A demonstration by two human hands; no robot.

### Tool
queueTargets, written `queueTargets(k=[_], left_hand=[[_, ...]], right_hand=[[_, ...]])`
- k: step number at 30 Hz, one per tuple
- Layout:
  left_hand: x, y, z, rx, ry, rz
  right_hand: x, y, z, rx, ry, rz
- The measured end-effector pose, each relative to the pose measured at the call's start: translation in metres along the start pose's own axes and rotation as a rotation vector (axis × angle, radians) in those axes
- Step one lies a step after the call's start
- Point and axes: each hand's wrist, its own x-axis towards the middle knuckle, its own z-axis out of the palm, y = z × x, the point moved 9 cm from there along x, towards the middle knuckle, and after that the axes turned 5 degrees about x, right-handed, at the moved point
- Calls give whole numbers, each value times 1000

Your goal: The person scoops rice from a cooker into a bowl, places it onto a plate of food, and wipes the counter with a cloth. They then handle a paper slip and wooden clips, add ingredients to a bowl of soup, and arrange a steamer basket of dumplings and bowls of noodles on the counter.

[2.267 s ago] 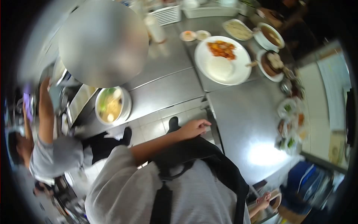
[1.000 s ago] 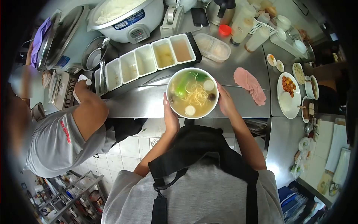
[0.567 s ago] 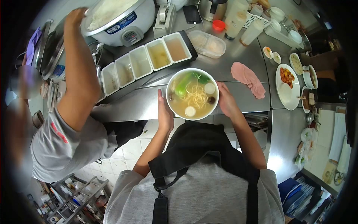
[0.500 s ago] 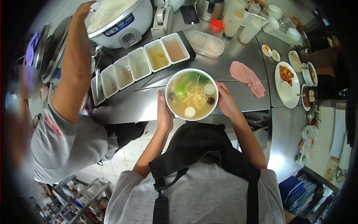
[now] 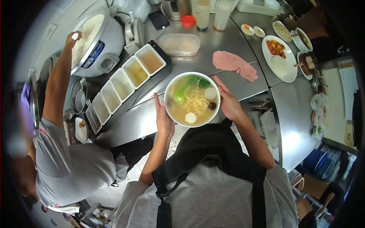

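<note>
A white bowl of noodle soup (image 5: pixel 192 99), with green vegetable, round pale slices and a dark mushroom, is held level in front of my chest. My left hand (image 5: pixel 164 119) presses against its left side and my right hand (image 5: pixel 229 102) grips its right side. Beyond the bowl, a pink cloth (image 5: pixel 235 65) lies on the steel counter. Up and to the left of the bowl is a slanted row of white containers (image 5: pixel 123 84), some with liquid in them. A lidded clear container (image 5: pixel 178 45) rests behind them.
At the left, a co-worker (image 5: pixel 81 163) reaches into a big rice cooker (image 5: pixel 104 47). White plates of food (image 5: pixel 279 62) stand on the right-hand counter (image 5: pixel 291 125). Bottles (image 5: pixel 222 16) and a red lid (image 5: pixel 187 21) are at the back.
The view has turned to the right, so the counter items appear rotated and shifted left. The bowl stays between both hands. The co-worker's hand is now over the rice.
</note>
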Motion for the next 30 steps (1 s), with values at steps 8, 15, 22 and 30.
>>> queueTargets(k=[8,15,22,30], left_hand=[[-2,-22,93,75,-247,-119],[-21,-71,211,102,-468,-264],[-38,-146,327,102,-624,-268],[-46,-237,421,109,-629,-357]], right_hand=[[-72,-51,-60,13,199,-137],[-149,-102,-143,59,403,-255],[-224,-161,-234,65,603,-292],[-265,-212,-338,77,636,-303]])
